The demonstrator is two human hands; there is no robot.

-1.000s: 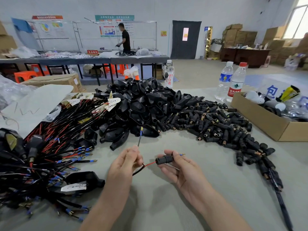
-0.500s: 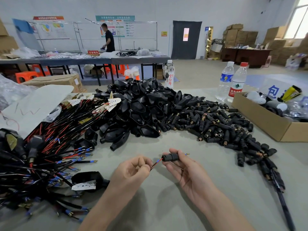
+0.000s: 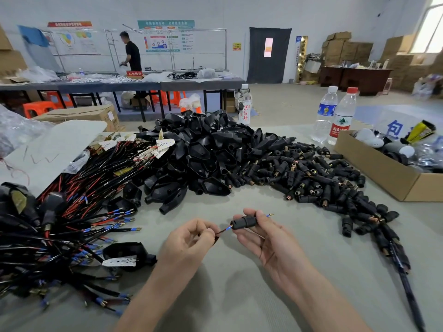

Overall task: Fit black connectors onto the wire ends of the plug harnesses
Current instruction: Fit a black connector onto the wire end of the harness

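My right hand (image 3: 266, 238) pinches a small black connector (image 3: 242, 222) between thumb and fingers. One blue-tipped wire end (image 3: 269, 215) sticks out of its right side. My left hand (image 3: 189, 243) pinches a second red wire (image 3: 221, 231) whose blue tip sits at the connector's left opening. A heap of loose black connectors (image 3: 311, 180) lies to the right. Black plug shells (image 3: 203, 149) are piled in the middle. Plug harnesses with red and black wires (image 3: 72, 212) sprawl on the left.
A cardboard box (image 3: 383, 173) of mixed items stands at the right edge. Two water bottles (image 3: 335, 116) and a third bottle (image 3: 245, 106) stand behind the piles. A person works at a far table (image 3: 143, 83). A black cable (image 3: 405, 283) lies at right.
My left hand has lowered the upright wire and curled in, bringing its blue tip to the connector's left end. The right hand holds the connector nearly still. The far person walked left.
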